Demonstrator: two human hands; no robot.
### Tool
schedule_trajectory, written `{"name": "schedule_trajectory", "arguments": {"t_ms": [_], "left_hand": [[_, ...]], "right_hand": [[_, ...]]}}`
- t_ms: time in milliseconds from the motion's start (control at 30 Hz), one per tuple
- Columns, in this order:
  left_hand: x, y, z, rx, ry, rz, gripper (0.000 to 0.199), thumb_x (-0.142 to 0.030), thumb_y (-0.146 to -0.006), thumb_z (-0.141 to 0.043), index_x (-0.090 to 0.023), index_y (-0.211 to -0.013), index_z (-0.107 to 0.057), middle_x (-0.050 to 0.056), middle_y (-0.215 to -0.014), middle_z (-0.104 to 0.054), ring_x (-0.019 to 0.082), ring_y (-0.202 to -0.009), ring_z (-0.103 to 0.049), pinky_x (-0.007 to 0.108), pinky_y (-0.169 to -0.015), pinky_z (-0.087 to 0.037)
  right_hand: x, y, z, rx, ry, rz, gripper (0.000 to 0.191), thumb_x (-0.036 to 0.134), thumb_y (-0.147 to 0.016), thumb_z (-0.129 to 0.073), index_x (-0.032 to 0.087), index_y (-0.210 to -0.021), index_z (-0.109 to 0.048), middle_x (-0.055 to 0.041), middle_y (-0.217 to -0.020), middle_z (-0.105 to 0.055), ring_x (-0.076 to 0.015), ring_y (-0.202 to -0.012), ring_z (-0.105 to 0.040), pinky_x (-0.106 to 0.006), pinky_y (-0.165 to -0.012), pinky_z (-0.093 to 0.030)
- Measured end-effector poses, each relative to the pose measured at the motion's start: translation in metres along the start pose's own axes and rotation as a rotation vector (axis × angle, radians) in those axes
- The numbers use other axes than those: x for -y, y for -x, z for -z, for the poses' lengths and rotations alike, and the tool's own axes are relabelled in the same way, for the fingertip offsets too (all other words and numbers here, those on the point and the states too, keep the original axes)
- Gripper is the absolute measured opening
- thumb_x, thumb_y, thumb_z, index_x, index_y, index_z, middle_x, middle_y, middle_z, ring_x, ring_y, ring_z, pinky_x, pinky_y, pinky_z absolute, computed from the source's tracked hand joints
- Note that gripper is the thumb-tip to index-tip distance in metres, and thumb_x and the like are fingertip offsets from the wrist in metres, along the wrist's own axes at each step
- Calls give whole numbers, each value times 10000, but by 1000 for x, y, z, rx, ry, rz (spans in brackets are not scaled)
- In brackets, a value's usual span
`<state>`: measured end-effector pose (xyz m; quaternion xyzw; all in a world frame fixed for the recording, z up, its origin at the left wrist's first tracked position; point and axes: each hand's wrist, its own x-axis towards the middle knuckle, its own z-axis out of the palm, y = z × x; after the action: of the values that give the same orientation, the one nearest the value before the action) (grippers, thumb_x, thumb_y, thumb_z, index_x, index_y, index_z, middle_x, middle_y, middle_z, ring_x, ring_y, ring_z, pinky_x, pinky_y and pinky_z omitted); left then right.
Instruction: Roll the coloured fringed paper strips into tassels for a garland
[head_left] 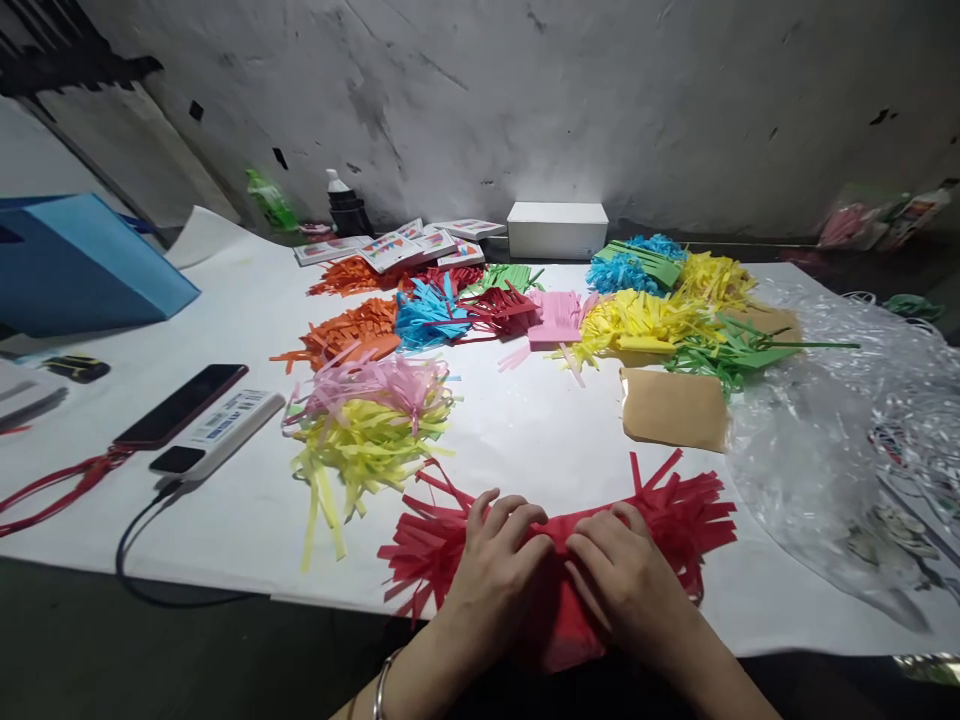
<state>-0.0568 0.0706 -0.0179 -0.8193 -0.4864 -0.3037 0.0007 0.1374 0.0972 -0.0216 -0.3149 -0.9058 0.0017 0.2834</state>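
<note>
Red fringed tissue paper (pixel 566 640) lies at the table's front edge, its cut strips fanning out left and right and its uncut middle hanging toward me. My left hand (pixel 499 560) and my right hand (pixel 619 565) sit side by side on its middle, fingers bent and closed on the paper's upper fold. The fingertips and part of the paper are hidden beneath my hands. Left of it rests a bunch of pale yellow fringed paper (pixel 360 445) with pink fringed paper (pixel 382 385) on top. Beyond my right hand is a flat brown paper piece (pixel 673 408).
Orange (pixel 345 335), blue (pixel 431 315), yellow (pixel 649 320) and green (pixel 739 350) fringed bundles lie behind. A phone (pixel 184 405) and a cabled white device (pixel 217 435) are at left. Clear plastic wrap (pixel 810 480) covers the right. A white box (pixel 557 232) stands by the wall.
</note>
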Motion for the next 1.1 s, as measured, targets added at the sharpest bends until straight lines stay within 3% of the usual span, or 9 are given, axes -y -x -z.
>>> {"name": "schedule_trajectory", "arguments": {"t_ms": [200,400,600,767,833,933,1000,1100], "left_hand": [[5,3,2,94,48,-103,152,-142,-942,-612,-205,-808,-642,2,-841,-666,195,-860,-522,401,-921,-353],[5,11,10,229,56,-42,45,-198,-920,-681,-241,-932,-673,-15,-872,-693,199,-871,-534,402,-901,-317],[-1,2,9,279,-29,113,130,-142,-938,-602,-191,-828,-648,30,-897,-682,217,-843,-549,414,-856,-341],[-5,-10,5,372,-121,238,129,-143,-910,-611,-181,-795,-654,54,-884,-670,248,-857,-575,419,-805,-377],[-5,-12,4,386,-138,248,110,-143,-894,-629,-182,-794,-652,55,-894,-671,249,-866,-582,414,-797,-387],[-3,-11,3,357,-135,232,100,-113,-886,-624,-182,-818,-648,46,-890,-668,233,-845,-578,405,-796,-394],[-1,-9,3,314,-94,172,103,-97,-874,-640,-190,-829,-649,39,-902,-664,223,-843,-570,410,-822,-392],[2,-6,3,231,-12,40,97,-124,-852,-698,-211,-838,-659,35,-945,-669,226,-878,-556,434,-880,-379]], "right_hand": [[0,16,4,-11,38,30,321,44,-990,-373,147,-899,-664,-46,-776,-641,-190,-761,-544,-418,-956,-391],[0,36,14,-39,-62,-37,232,99,-996,-468,133,-1128,-656,-73,-1045,-698,-227,-1051,-594,-466,-1130,-313],[10,34,10,-140,-233,-373,173,120,-964,-535,218,-849,-619,-21,-945,-646,-201,-925,-595,-489,-1071,-321],[15,27,5,-173,-78,-536,200,183,-960,-530,210,-767,-572,-47,-912,-646,-248,-883,-576,-510,-926,-348],[18,25,4,-172,-21,-500,169,160,-966,-504,208,-845,-612,-65,-978,-662,-259,-935,-584,-519,-959,-322],[22,23,0,-129,-24,-327,181,129,-968,-494,219,-965,-651,-53,-969,-678,-246,-957,-579,-493,-997,-297],[22,22,-3,-87,-23,-242,185,121,-968,-500,213,-916,-652,-30,-858,-668,-223,-884,-568,-465,-978,-300],[20,19,-6,-86,-15,-235,249,117,-982,-479,197,-792,-619,-9,-735,-618,-189,-765,-529,-426,-933,-310]]}}
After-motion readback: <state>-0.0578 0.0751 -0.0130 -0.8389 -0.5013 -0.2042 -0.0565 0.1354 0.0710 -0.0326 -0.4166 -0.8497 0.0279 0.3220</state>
